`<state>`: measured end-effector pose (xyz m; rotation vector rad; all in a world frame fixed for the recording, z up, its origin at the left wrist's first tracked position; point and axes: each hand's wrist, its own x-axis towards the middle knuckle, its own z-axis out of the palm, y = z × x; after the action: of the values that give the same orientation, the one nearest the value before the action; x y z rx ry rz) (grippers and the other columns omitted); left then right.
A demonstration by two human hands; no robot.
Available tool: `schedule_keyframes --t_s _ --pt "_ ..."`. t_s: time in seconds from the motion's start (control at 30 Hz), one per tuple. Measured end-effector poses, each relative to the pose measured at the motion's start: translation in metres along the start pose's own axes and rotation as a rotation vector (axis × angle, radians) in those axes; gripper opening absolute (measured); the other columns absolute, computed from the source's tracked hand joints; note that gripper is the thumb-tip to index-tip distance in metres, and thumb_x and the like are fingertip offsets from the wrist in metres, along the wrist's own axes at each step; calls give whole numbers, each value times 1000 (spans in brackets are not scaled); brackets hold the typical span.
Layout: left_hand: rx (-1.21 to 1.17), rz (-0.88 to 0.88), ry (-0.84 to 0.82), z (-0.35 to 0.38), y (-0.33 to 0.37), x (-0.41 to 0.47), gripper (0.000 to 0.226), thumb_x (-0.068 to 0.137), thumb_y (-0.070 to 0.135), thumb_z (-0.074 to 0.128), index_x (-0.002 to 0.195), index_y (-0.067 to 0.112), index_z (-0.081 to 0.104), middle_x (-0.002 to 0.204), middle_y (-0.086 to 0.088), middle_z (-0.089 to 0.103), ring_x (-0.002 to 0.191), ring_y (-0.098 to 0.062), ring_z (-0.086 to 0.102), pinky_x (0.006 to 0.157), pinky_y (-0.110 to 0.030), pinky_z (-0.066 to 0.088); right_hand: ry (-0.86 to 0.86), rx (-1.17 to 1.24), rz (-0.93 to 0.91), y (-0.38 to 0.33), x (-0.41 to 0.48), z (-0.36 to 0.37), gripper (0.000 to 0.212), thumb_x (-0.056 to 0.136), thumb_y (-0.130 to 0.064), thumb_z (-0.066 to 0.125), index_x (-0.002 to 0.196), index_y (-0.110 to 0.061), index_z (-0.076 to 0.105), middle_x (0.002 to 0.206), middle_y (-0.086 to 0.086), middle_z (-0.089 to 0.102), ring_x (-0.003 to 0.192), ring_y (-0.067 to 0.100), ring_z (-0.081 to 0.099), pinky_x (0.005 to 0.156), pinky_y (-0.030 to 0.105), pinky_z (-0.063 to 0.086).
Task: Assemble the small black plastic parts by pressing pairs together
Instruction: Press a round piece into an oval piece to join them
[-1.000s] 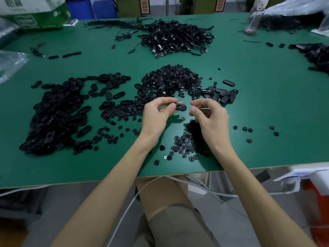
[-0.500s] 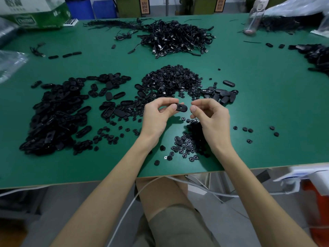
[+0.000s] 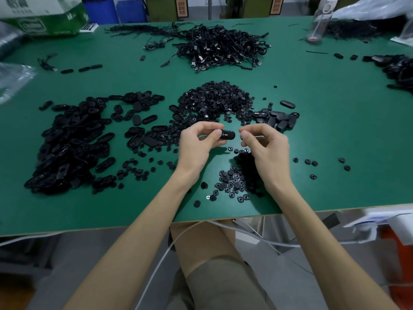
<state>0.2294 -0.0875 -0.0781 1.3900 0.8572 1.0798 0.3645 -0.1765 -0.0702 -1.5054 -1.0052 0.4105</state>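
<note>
Firstly, writing: box (image 3: 44,16) at the far left corner, letters too blurred to read.
Left hand (image 3: 196,144): thumb and forefinger pinch oval part (image 3: 228,134) above the surface (image 3: 335,130).
Right hand (image 3: 266,146): fingers curled, just beside the part; what it holds, cannot tell.

Two hands (image 3: 197,145) (image 3: 267,146), one held part (image 3: 228,134), one bottle (image 3: 320,21)

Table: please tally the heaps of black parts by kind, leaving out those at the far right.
Heaps of oval shells: 2, large on the left, small beyond the right hand
Heaps of small round parts: 2, one centre, one beside the right hand
Heap of cables: 1
Total: 5
</note>
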Motion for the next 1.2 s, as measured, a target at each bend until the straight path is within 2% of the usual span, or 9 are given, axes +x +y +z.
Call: schedule_keyframes --t_s 0.23,0.37,0.5,0.6,0.7,0.83,0.93,1.07,1.2 --pt "22 0 -9 1 -1 1 11 97 -2 66 105 1 74 101 -16 74 84 -24 78 79 -26 62 5 39 10 2 1 -1 6 97 -20 71 98 -18 76 87 -4 75 77 11 70 73 30 52" --pt "33 -4 -10 1 -2 2 11 97 -1 66 105 2 74 99 -13 73 83 -23 78 80 -26 62 -47 0 23 2 1 0 10 94 -12 72 99 -18 78 88 -3 77 76 15 70 79 38 60" --pt "16 -11 -2 0 -2 1 11 98 0 67 107 2 72 99 -10 73 83 -23 79 81 -27 62 -53 27 21 1 0 1 16 94 -3 68 100 -15 76 89 1 77 84 16 75 83 40 61" --pt "-13 -17 1 1 -1 0 11 98 -1 66 108 -2 70 103 -15 72 86 -25 79 82 -30 63 -46 66 30 1 -1 0 13 94 -3 70 104 -11 73 91 5 77 87 19 75 84 41 61" --pt "-6 -2 -10 2 0 -1 11 97 -1 67 108 -4 69 104 -19 71 85 -25 79 78 -27 63 -47 65 30 0 -1 0 10 93 -6 73 103 -9 74 91 4 77 87 20 75 84 42 61" --pt "-11 4 -35 0 0 -2 12 98 2 68 108 -3 69 101 -19 72 81 -28 78 70 -31 63 -58 34 16 -1 -1 -1 8 94 -10 73 101 -12 76 89 3 77 86 22 74 84 47 60" --pt "40 28 -38 0 0 -1 11 97 4 69 107 -1 71 95 -15 74 78 -25 77 64 -29 60 -52 20 14 0 -1 -1 8 94 -11 73 101 -14 77 87 0 76 84 18 73 84 46 60" --pt "32 30 -67 0 -1 -1 12 96 0 69 107 -2 70 90 -13 75 78 -25 77 70 -31 62 -33 -8 14 1 0 0 8 94 -11 73 100 -14 77 87 0 76 83 18 72 84 44 59" --pt "29 32 -96 1 -2 -1 13 94 -5 69 107 -3 70 91 -12 75 79 -26 78 75 -32 63 4 -54 6 0 -1 1 9 92 -9 73 99 -15 75 88 -3 75 85 14 71 84 33 58"
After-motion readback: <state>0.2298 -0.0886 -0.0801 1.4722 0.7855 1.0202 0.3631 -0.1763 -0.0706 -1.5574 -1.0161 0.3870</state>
